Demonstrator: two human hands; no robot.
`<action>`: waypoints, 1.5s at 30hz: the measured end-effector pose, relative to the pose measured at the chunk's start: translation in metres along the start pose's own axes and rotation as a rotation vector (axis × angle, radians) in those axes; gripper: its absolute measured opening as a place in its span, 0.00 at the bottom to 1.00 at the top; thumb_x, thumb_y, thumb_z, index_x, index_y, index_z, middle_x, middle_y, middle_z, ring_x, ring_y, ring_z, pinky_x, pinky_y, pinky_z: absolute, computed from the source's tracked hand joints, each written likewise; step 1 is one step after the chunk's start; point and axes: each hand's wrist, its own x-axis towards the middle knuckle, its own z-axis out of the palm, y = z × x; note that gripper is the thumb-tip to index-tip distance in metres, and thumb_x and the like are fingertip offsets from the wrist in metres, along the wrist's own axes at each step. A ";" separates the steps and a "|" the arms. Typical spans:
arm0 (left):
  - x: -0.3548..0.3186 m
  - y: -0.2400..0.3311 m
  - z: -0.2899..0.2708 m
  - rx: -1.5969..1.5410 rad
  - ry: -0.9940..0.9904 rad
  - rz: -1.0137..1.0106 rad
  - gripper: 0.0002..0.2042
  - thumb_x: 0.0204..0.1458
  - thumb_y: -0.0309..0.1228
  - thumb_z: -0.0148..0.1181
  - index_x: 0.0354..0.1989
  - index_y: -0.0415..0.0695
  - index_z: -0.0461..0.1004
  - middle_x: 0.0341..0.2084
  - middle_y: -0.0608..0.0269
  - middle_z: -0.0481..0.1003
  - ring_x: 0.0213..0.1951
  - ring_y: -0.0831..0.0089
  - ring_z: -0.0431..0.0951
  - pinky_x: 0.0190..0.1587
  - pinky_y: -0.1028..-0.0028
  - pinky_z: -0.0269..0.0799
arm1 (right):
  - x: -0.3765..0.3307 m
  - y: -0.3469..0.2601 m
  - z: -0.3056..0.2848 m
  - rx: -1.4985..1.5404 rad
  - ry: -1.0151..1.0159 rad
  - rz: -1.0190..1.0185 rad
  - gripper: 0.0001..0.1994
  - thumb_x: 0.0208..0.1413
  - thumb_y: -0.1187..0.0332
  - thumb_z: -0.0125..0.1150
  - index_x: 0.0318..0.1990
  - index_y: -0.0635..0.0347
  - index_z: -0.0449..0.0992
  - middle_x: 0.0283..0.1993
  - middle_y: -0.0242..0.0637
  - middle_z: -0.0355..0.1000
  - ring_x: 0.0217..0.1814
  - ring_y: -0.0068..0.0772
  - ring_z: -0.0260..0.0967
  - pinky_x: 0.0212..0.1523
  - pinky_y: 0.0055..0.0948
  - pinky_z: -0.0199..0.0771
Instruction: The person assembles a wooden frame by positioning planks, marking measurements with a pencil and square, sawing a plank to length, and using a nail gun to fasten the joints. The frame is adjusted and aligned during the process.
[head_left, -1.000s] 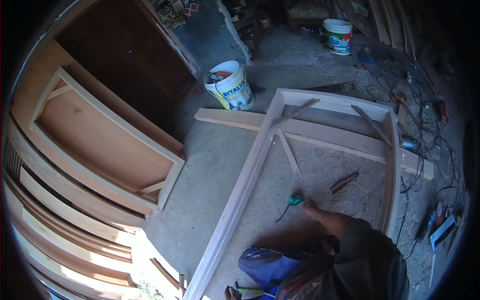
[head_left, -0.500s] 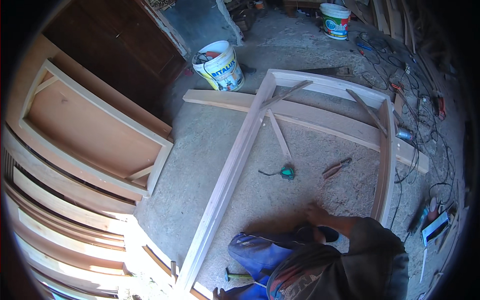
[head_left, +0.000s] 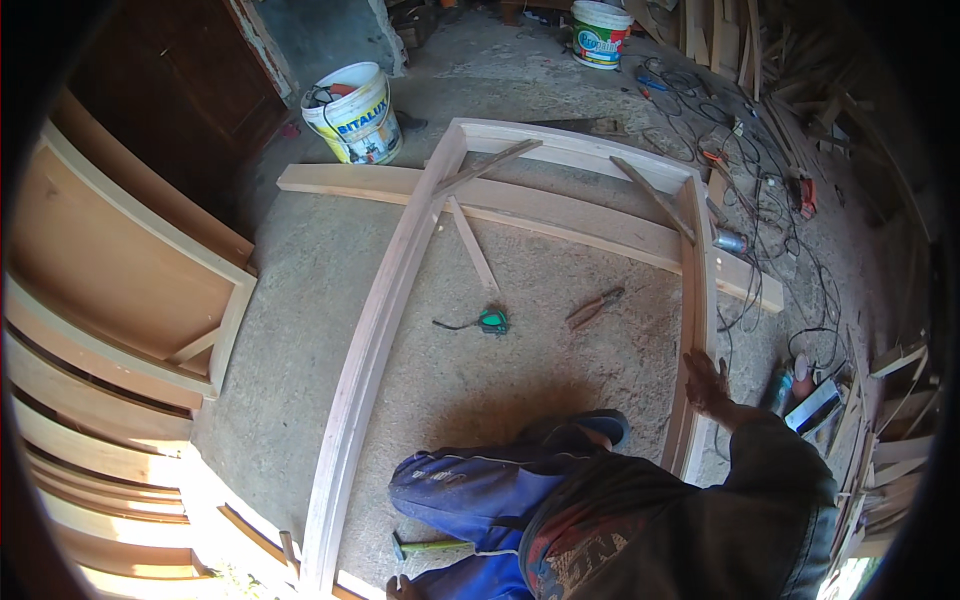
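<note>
Wood frame [head_left: 388,300] under my spread-open right hand [head_left: 707,386], grip hard to see; left hand [head_left: 403,589] cut off below, can't tell its hold.

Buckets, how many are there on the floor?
2: a yellow-and-white bucket near the brown door, and a multicoloured bucket farther back and rightward. Dark edges may hide others.

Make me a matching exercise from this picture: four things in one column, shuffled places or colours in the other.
Column one:
1. Tape measure
2. Pliers
3. Hammer
4. Right hand

Column two:
A. Beside the blue trousers
B. At the right rail of the wooden frame
C. Green and black
D. On the floor, between the tape measure and the right rail

Pairs: 1-C, 2-D, 3-A, 4-B
</note>
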 end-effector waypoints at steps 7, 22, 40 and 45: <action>0.020 -0.049 0.002 0.005 0.061 0.339 0.23 0.67 0.48 0.48 0.49 0.38 0.78 0.42 0.42 0.80 0.44 0.51 0.78 0.50 0.55 0.73 | 0.027 -0.024 0.014 0.273 0.243 0.146 0.44 0.59 0.58 0.64 0.80 0.50 0.46 0.85 0.41 0.32 0.87 0.48 0.30 0.80 0.58 0.38; -0.081 0.010 -0.061 -0.324 0.014 0.052 0.20 0.65 0.43 0.60 0.44 0.34 0.81 0.34 0.55 0.82 0.35 0.63 0.78 0.39 0.65 0.78 | 0.027 -0.010 0.026 0.247 0.302 -0.106 0.16 0.53 0.71 0.62 0.50 0.50 0.83 0.71 0.40 0.65 0.82 0.61 0.41 0.66 0.62 0.63; -0.211 0.325 -0.039 0.035 -0.645 0.758 0.09 0.60 0.23 0.56 0.45 0.33 0.79 0.37 0.47 0.82 0.39 0.51 0.82 0.44 0.62 0.78 | 0.031 0.000 0.024 0.150 0.099 -0.118 0.15 0.60 0.62 0.61 0.53 0.49 0.81 0.77 0.35 0.54 0.85 0.55 0.32 0.76 0.60 0.55; -0.239 0.313 -0.046 0.096 -0.729 0.652 0.12 0.61 0.28 0.57 0.49 0.38 0.79 0.42 0.44 0.81 0.45 0.48 0.81 0.50 0.58 0.76 | 0.025 -0.022 -0.059 0.075 -0.341 -0.056 0.23 0.64 0.48 0.57 0.57 0.51 0.81 0.74 0.39 0.60 0.84 0.58 0.37 0.78 0.50 0.57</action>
